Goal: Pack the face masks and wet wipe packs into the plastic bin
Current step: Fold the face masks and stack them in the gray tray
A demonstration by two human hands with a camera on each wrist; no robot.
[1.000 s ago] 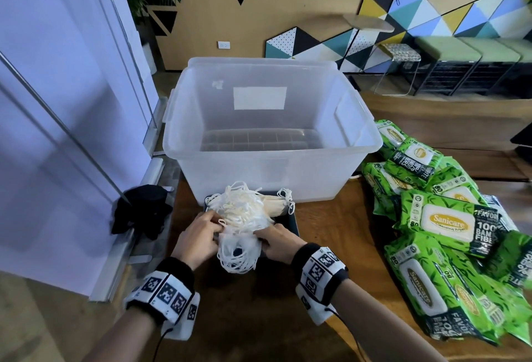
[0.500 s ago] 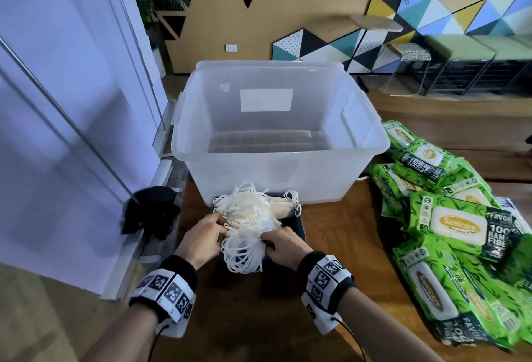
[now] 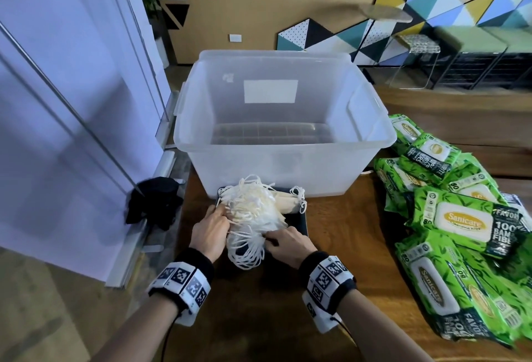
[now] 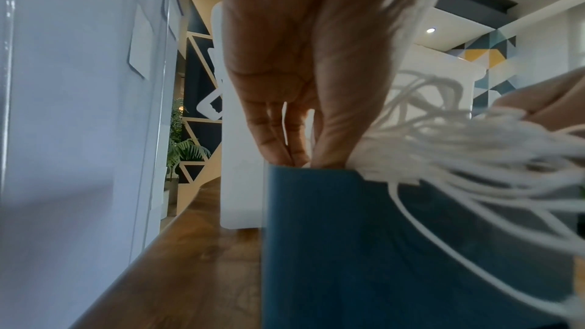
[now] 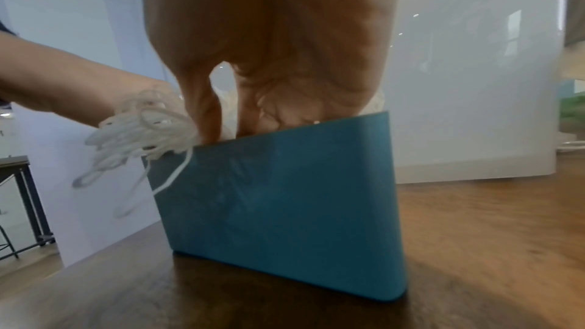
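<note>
— Dozens of face masks (image 3: 253,215), where?
— In the blue box (image 5: 285,204) before the plastic bin (image 3: 283,143). My left hand (image 3: 210,229) and right hand (image 3: 288,242) dig in each side, fingers clamping the stack so it lifts whole.

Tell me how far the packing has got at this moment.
Nothing looks packed yet: the clear plastic bin shows only its bare floor. In hand: both the left hand and right hand reach into the blue box, fingers around the stack of face masks. Left: lifting those masks across, then the whole pile of green wet wipe packs on the table.
</note>
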